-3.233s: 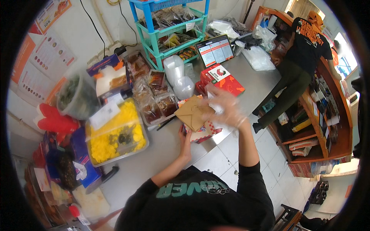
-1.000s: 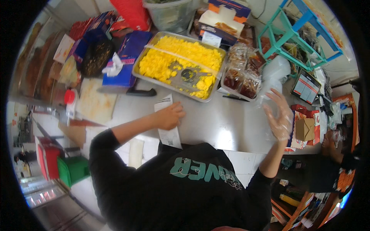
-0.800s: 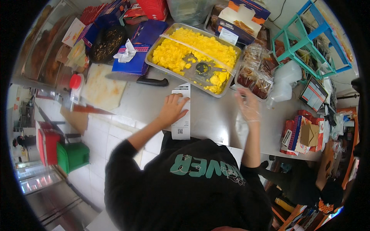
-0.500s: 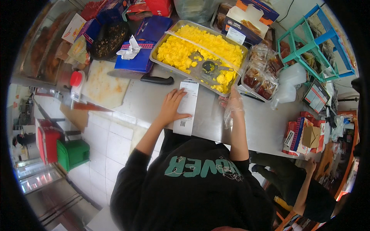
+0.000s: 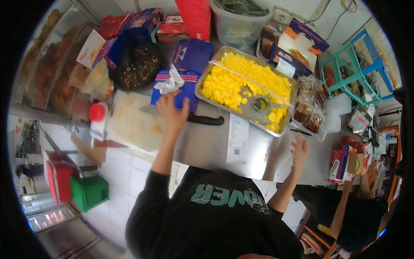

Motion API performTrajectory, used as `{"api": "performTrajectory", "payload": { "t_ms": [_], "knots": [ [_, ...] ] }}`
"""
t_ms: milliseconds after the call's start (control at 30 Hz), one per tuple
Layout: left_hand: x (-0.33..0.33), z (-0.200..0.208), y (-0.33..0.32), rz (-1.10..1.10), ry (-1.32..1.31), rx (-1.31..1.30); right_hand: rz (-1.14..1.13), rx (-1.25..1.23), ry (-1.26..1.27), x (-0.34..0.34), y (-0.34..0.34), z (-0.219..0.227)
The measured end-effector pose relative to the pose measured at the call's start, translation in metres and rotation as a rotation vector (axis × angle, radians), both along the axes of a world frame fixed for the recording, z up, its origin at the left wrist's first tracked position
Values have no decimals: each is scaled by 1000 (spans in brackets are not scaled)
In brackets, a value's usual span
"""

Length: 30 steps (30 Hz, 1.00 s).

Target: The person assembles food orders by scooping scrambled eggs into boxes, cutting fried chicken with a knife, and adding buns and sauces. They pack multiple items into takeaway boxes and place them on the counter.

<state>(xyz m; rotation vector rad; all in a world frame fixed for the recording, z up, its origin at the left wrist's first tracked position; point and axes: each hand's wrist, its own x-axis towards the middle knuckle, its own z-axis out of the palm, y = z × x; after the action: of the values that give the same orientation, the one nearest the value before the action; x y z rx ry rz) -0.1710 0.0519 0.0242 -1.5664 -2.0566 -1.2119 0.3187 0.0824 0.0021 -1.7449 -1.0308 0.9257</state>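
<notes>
My left hand (image 5: 172, 113), fingers spread and holding nothing, reaches over the edge of the blue folded boxes (image 5: 183, 93), just below a crumpled white tissue (image 5: 171, 81). Beside it on the steel counter lies a knife with a black handle (image 5: 206, 120); its blade is partly hidden behind the hand. My right hand (image 5: 300, 152), loosely open, hovers off the lower right corner of a metal tray (image 5: 233, 113) of yellow crumbly food (image 5: 228, 82). Thin clear plastic (image 5: 283, 163) shows by that hand. A long printed paper slip (image 5: 237, 140) lies between my hands. A dark scoop (image 5: 260, 104) rests in the tray.
Left stand a stained cutting board (image 5: 131, 121), a red-lidded container (image 5: 97, 113) and a black pan of crumbs (image 5: 139, 67). Bagged brown food (image 5: 308, 108), clear plastic containers (image 5: 334, 112) and a teal rack (image 5: 345, 80) sit right. Another person (image 5: 349, 216) works at lower right.
My left hand has left the paper slip and moved up and left to the blue boxes. My right hand has drawn away from the tray's edge, rightward and down. The view has shifted.
</notes>
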Motion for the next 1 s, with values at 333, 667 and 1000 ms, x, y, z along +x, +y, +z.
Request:
{"api": "performTrajectory", "payload": {
  "t_ms": [333, 667, 1000],
  "knots": [
    [-175, 9, 203, -46, 16, -880, -46, 93, 128, -139, -24, 26],
    [-193, -3, 224, -105, -337, -720, -77, 119, 141, -183, -35, 54],
    [-127, 117, 122, -221, 247, 249, 216, 644, -166, -297, -19, 114]
  ]
}}
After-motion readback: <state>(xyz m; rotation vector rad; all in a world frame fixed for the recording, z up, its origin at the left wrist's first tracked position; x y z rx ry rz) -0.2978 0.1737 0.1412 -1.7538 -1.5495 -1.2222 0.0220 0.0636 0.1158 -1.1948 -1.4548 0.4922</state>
